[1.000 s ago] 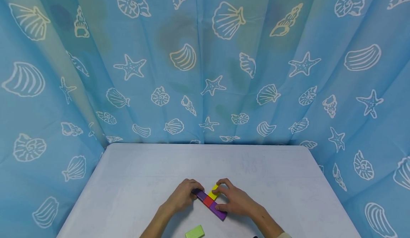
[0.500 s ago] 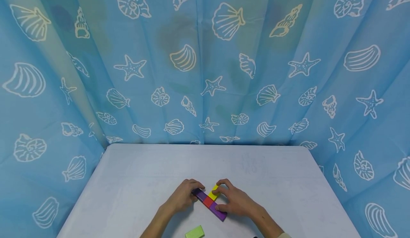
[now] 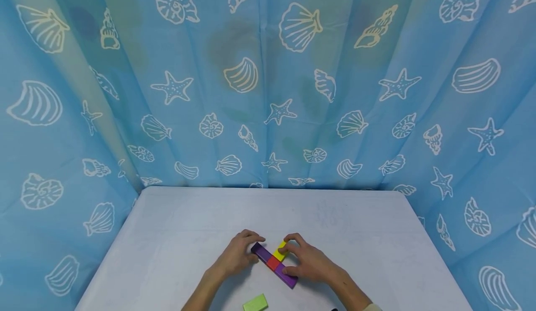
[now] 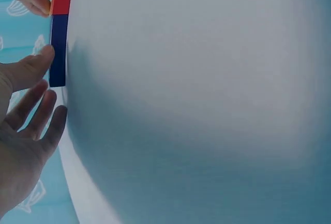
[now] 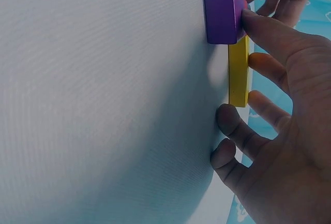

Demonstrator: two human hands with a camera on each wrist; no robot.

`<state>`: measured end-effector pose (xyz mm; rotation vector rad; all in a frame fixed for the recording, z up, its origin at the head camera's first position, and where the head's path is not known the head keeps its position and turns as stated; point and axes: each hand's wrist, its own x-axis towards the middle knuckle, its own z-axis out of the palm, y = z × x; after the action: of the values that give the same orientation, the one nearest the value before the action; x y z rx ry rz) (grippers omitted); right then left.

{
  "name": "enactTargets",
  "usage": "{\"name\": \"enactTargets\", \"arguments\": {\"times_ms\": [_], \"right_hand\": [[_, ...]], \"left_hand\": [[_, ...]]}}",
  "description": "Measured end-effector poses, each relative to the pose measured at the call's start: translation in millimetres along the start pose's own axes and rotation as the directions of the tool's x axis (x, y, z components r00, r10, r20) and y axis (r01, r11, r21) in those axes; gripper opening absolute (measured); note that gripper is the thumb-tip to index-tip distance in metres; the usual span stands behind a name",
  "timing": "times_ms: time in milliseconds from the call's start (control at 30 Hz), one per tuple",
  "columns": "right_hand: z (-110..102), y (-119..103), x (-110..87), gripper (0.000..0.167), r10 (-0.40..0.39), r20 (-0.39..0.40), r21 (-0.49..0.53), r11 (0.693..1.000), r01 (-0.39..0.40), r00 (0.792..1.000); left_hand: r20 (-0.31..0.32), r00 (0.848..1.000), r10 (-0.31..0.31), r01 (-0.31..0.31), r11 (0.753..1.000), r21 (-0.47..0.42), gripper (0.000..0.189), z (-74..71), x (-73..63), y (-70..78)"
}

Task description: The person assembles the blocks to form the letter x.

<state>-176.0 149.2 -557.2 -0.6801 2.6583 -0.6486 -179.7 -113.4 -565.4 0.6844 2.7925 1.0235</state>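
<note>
A row of blocks lies slantwise on the white table: a dark purple block, a red block and a purple block. From the red one a yellow block branches off towards the back. My left hand is spread loosely around the dark end of the row, index finger off it; whether the thumb touches the block I cannot tell. With bent fingers my right hand holds the yellow block, while its thumb presses on the purple block.
A light green block lies apart, nearer the front of the table. Behind and at both sides hangs a blue curtain printed with shells and starfish. A small dark thing shows at the bottom edge.
My left hand has loosened from the dark purple block and drawn slightly back to the left, its index finger lifting away. The right hand and the blocks stay in place.
</note>
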Motion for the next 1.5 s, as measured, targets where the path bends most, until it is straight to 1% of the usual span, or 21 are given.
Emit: {"name": "enactTargets", "arguments": {"times_ms": [167,300,433,533,667,733,900,1100,1167,1300,1367,1433,1500], "right_hand": [[0.1,-0.8,-0.7,0.044,-0.003,-0.003,-0.002,1.000,0.003,1.000],[0.5,-1.0,-0.7,0.043,0.007,-0.002,0.008,1.000,-0.007,1.000],[0.6,-1.1,-0.9,0.042,0.018,0.000,0.015,1.000,-0.018,1.000],[0.2,-1.6,-1.4,0.042,0.012,-0.002,0.016,1.000,-0.012,1.000],[0.2,-1.4,-1.2,0.043,0.000,-0.005,0.016,1.000,0.000,1.000],[0.4,-1.2,-1.1,0.043,0.000,-0.004,0.020,1.000,0.000,1.000],[1.0,0.0,-1.5,0.044,-0.002,-0.004,0.022,1.000,0.002,1.000],[1.5,0.7,-0.3,0.044,-0.001,-0.005,0.019,1.000,0.001,1.000],[2.0,0.5,0.0,0.044,0.003,-0.005,0.022,1.000,-0.002,1.000],[2.5,0.6,0.3,0.044,0.011,-0.007,0.026,1.000,-0.011,1.000],[2.7,1.1,0.6,0.044,0.012,-0.010,0.024,1.000,-0.011,1.000],[2.7,1.4,0.9,0.044,0.012,-0.009,0.027,1.000,-0.012,1.000],[2.6,1.2,1.2,0.044,0.015,-0.005,0.032,0.999,-0.014,1.000]], "left_hand": [[-0.009,1.000,-0.014,0.013,0.999,-0.043,0.045,-1.6,-4.7,-1.7],[-0.029,0.999,-0.015,0.014,0.998,-0.061,0.042,-3.4,-10.6,-1.8],[-0.031,0.998,-0.053,0.050,0.995,-0.086,0.038,-6.0,-16.3,0.9],[-0.026,0.996,-0.086,0.083,0.992,-0.100,0.037,-7.0,-20.3,3.6],[-0.027,0.997,-0.074,0.070,0.990,-0.125,0.036,-7.0,-26.7,5.3],[-0.025,0.998,-0.054,0.050,0.988,-0.143,0.034,-6.9,-29.9,5.5],[0.014,0.998,-0.056,0.058,0.978,-0.199,0.030,-7.2,-36.0,7.4],[0.081,0.995,-0.064,0.080,0.971,-0.225,0.027,-6.1,-43.7,9.7],[0.114,0.992,-0.056,0.083,0.967,-0.239,0.027,-4.9,-46.0,9.9],[0.177,0.984,-0.017,0.069,0.954,-0.291,0.029,-2.2,-51.0,10.9],[0.199,0.980,-0.002,0.065,0.947,-0.314,0.030,-1.1,-53.4,11.9],[0.214,0.977,-0.006,0.077,0.943,-0.325,0.031,0.2,-55.7,13.1],[0.231,0.972,-0.030,0.107,0.938,-0.330,0.032,1.2,-58.1,14.6]]}}
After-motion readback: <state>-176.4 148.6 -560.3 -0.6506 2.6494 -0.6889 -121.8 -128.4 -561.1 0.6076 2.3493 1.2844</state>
